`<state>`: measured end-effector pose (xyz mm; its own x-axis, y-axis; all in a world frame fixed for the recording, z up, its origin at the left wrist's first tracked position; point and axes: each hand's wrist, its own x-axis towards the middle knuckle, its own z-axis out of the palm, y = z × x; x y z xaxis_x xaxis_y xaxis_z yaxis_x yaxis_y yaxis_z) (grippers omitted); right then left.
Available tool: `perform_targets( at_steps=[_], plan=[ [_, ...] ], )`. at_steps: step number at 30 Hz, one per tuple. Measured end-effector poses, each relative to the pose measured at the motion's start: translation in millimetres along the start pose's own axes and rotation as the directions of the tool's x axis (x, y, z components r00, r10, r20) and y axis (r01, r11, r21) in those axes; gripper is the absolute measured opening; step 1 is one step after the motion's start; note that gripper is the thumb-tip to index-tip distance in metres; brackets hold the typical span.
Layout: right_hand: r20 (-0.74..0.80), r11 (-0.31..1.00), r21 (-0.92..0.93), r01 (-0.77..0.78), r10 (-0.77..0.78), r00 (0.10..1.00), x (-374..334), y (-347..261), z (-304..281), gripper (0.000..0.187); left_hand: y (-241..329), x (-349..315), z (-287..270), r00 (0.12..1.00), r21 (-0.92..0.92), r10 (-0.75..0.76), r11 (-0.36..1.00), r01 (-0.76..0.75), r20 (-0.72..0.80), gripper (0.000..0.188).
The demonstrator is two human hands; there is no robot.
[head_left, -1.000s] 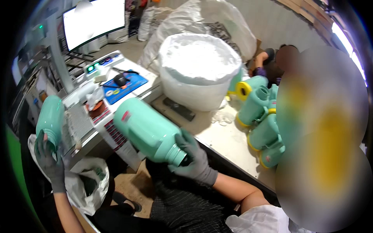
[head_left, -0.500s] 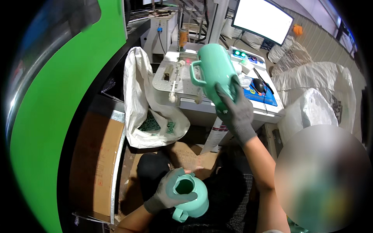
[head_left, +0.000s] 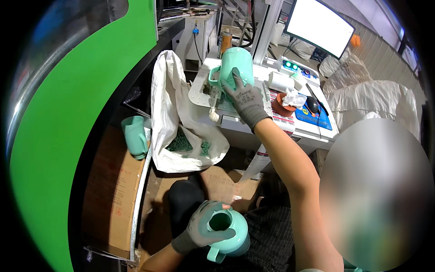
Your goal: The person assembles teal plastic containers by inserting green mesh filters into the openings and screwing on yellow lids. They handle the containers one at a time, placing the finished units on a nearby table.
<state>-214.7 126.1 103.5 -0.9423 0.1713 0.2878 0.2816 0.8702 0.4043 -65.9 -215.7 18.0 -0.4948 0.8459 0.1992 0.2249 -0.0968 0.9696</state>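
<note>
My left hand, in a grey glove, is closed round the neck of a mint-green jug at my lap. The jug's round mouth faces up and its handle points toward me. My right hand, gloved too, grips a second mint-green jug near its lower end, with the handle on the left. That jug is over the perforated metal plate on the white workbench; whether it touches the plate I cannot tell. A third mint-green jug is at the upper end of the cardboard-lined chute on the left.
A white woven sack holding green scraps hangs open before the bench. On the bench are a brown tape roll, a mouse and a button box. A monitor stands behind; a green machine panel curves along the left.
My right hand has brought its jug left and lower over the plate. A third jug has appeared in the chute. The left hand keeps its hold; the view has shifted slightly.
</note>
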Motion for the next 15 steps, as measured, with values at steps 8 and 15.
perform_targets(
  at_steps=[8,15],
  plan=[
    [-0.131,0.987,0.126,-0.098,0.115,0.985,-15,6,-8,0.080,11,4,8,0.997,0.081,0.067,0.994,-0.070,0.044,0.070],
    [-0.526,0.977,0.033,0.211,-0.163,0.835,-143,16,-24,0.044,3,7,28,0.999,-0.220,-0.033,0.975,0.041,0.039,0.075]
  ],
)
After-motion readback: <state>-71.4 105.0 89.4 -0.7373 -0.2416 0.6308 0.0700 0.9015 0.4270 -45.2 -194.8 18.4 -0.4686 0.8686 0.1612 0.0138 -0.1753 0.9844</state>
